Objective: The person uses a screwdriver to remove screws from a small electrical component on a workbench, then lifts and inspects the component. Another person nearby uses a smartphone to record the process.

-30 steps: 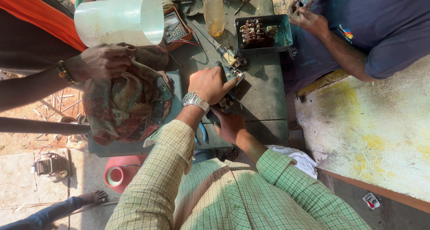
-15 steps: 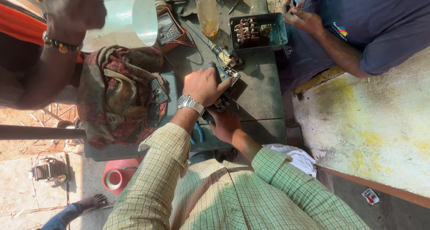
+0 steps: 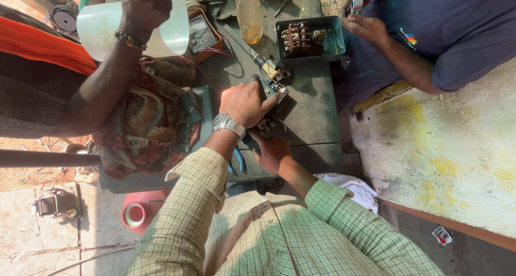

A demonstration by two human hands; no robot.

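Much of the small electrical switch block [image 3: 267, 122] is hidden: the left hand [image 3: 243, 103] lies over its top with fingers curled around it, and the right hand [image 3: 272, 151] grips it from below, so only dark edges and a few metal terminals show. It sits near the middle of the dark bench [image 3: 314, 112]. Its exact shape is hard to make out. Two other people reach in: one hand [image 3: 144, 6] on a white plastic jug [image 3: 102, 26], two hands at the top right, partly cut off. One open metal box [image 3: 310, 38] and one patterned cloth bag [image 3: 148, 122] lie on the bench.
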